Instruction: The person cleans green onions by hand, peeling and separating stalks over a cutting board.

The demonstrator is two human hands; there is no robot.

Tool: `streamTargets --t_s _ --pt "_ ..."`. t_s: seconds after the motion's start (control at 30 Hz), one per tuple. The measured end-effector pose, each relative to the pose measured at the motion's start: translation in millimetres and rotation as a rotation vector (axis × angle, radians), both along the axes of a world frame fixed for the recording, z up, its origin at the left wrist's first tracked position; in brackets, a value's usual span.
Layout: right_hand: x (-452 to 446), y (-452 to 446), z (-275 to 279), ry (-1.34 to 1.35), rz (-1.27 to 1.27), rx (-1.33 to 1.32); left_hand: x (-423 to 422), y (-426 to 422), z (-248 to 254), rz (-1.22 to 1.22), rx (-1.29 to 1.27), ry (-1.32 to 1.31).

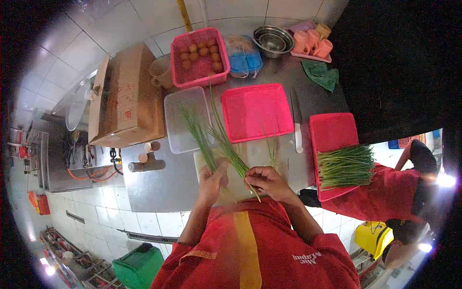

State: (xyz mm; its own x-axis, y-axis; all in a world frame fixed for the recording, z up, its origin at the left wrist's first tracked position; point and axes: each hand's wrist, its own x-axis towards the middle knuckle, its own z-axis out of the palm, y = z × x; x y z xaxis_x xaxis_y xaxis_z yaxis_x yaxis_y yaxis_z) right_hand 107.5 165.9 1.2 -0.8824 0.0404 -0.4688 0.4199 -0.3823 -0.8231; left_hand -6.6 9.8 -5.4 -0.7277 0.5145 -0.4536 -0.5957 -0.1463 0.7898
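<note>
Our left hand [211, 184] and right hand [270, 183] each pinch one bunch of slender green stalks [228, 150] in the fingers. Beyond, we have one translucent rectangular plastic container [179, 132].

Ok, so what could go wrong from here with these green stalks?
The knife lies uncovered ahead of the right hand, so a careless reach might cut it. Piled stalks poke past the tray on the right, near a co-worker in red, so a bump could spill some. The thin bunch in the left hand might slip loose.

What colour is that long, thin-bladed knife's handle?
The handle is white, showing best in the head view.
</note>
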Motion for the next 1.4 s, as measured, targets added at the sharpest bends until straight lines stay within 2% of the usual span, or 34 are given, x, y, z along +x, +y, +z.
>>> streamTargets --t_s 0.03,0.13,0.33,0.4,0.43,0.5,0.67,0.73,0.77,0.83,0.93,1.03,1.17,1.3,1.4 --pt "-2 -2 1 0.000 0.003 0.000 2 0 -1 -0.037 -0.067 0.085" --pt "-7 -7 4 0.041 0.070 0.038 1 -1 9 -0.165 -0.075 0.122" --pt "-11 -13 4 0.057 0.111 0.079 1 -3 7 -0.170 -0.221 0.231" --pt "-13 -19 5 0.133 -0.005 0.262 2 -2 9 -0.184 -0.254 0.280" --pt "-15 -20 5 0.133 -0.007 0.263 2 -1 11 -0.197 -0.287 0.330" --pt "-17 -20 6 0.213 -0.026 0.565 4 2 11 -0.195 -0.287 0.348" --pt "-21 -24 7 0.196 -0.135 0.485 2 -2 8 -0.195 -0.303 0.312" --pt "-22 -24 5 0.188 -0.149 0.444 3 -5 4 -0.129 -0.141 0.153" --pt "-22 -24 5 0.158 -0.149 0.401 3 -5 3 -0.129 -0.141 0.151" --pt "-22 -24 8 0.127 -0.149 0.357 6 -2 6 -0.140 -0.260 0.273" --pt "-23 -23 18 0.078 -0.117 0.338 7 3 19 -0.162 -0.238 0.398" --pt "-24 -24 19 0.087 -0.138 0.323 3 2 23 -0.212 -0.340 0.413" --pt "-23 -22 3 0.097 -0.136 0.235 5 4 23 -0.159 -0.286 0.370" --pt "-23 -21 12 0.095 -0.118 0.177 5 1 16 -0.153 -0.288 0.348" --pt "-22 -22 9 0.124 -0.110 0.284 4 0 14 -0.156 -0.298 0.355"
